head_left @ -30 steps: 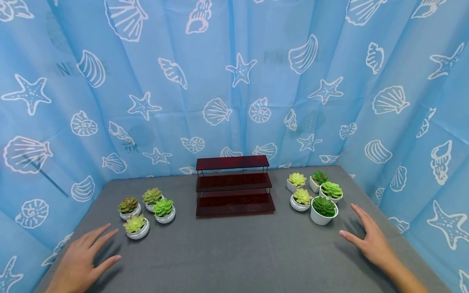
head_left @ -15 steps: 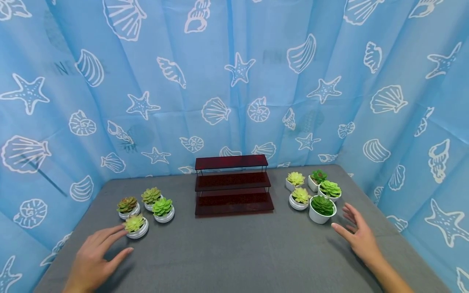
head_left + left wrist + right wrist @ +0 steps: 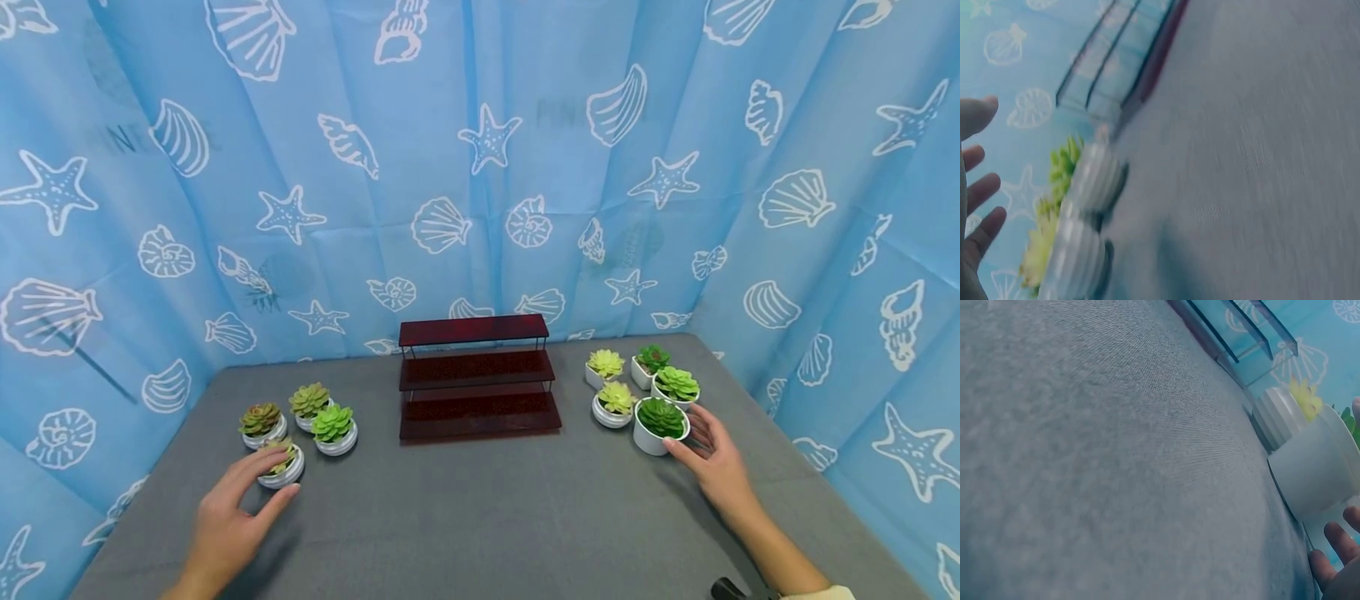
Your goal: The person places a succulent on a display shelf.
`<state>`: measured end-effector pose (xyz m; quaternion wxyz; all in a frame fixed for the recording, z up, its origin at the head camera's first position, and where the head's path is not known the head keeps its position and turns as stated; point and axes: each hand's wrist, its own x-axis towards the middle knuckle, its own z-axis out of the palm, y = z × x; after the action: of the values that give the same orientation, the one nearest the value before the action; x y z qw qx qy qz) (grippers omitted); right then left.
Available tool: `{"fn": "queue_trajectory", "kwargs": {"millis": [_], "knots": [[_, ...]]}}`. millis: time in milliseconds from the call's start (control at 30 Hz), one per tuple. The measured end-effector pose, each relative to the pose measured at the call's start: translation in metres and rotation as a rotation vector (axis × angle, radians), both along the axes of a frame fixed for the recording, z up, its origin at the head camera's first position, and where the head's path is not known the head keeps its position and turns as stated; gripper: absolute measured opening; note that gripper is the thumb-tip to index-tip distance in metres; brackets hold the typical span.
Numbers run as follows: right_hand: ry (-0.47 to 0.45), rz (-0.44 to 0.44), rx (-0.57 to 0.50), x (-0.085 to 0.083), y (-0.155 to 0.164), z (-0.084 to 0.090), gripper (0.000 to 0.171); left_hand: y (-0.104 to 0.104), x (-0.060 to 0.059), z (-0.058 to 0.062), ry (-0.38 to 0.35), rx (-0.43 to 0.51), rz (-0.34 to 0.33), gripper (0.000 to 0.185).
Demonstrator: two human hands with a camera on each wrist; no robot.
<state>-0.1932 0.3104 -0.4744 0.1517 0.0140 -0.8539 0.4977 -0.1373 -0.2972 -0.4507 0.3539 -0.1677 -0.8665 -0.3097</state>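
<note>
In the head view my left hand (image 3: 236,521) reaches over a pale yellow-green succulent (image 3: 281,468) in a ribbed white pot, its fingers partly hiding the leaves. The left wrist view shows those fingers (image 3: 984,187) spread, with a gap to the nearest pot (image 3: 1075,259). On the other side, my right hand (image 3: 716,471) is at a dark green succulent (image 3: 662,421) in a smooth white pot. Its thumb and fingers lie loosely about the pot's near right side. In the right wrist view the fingers (image 3: 1335,540) are beside the white pot (image 3: 1313,465); firm contact cannot be made out.
A dark red three-tier shelf (image 3: 480,379) stands at the table's back middle. Several potted succulents are grouped at left, among them a bright green one (image 3: 334,427), and at right, among them a yellow one (image 3: 617,402). A blue shell-print curtain (image 3: 480,167) surrounds the grey table (image 3: 480,517).
The left hand has moved right and onto the pale yellow-green succulent. The right hand has moved left to the dark green succulent's pot. The pots and shelf have stayed in place.
</note>
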Motion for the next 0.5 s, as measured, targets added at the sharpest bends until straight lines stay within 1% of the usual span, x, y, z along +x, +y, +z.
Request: {"fn": "queue_trajectory", "kwargs": {"millis": [33,133,233,400,500], "knots": [[0.001,0.001,-0.01,-0.002,-0.001,0.0,0.071,0.003,0.0,0.002,-0.01,0.026,-0.004,0.052],[0.025,0.0,-0.025,-0.007,-0.005,-0.002,0.07,0.013,0.0,0.007,-0.036,0.097,-0.043,0.053],[0.054,0.014,-0.041,-0.011,-0.008,-0.005,0.069,0.024,-0.001,0.009,-0.061,0.164,-0.079,0.052],[0.096,0.034,-0.069,-0.014,-0.011,-0.008,0.066,0.043,-0.007,0.005,-0.083,0.288,-0.139,0.05],[0.098,0.036,-0.061,-0.015,-0.013,-0.009,0.066,0.054,-0.013,0.0,-0.105,0.363,-0.171,0.048]]}}
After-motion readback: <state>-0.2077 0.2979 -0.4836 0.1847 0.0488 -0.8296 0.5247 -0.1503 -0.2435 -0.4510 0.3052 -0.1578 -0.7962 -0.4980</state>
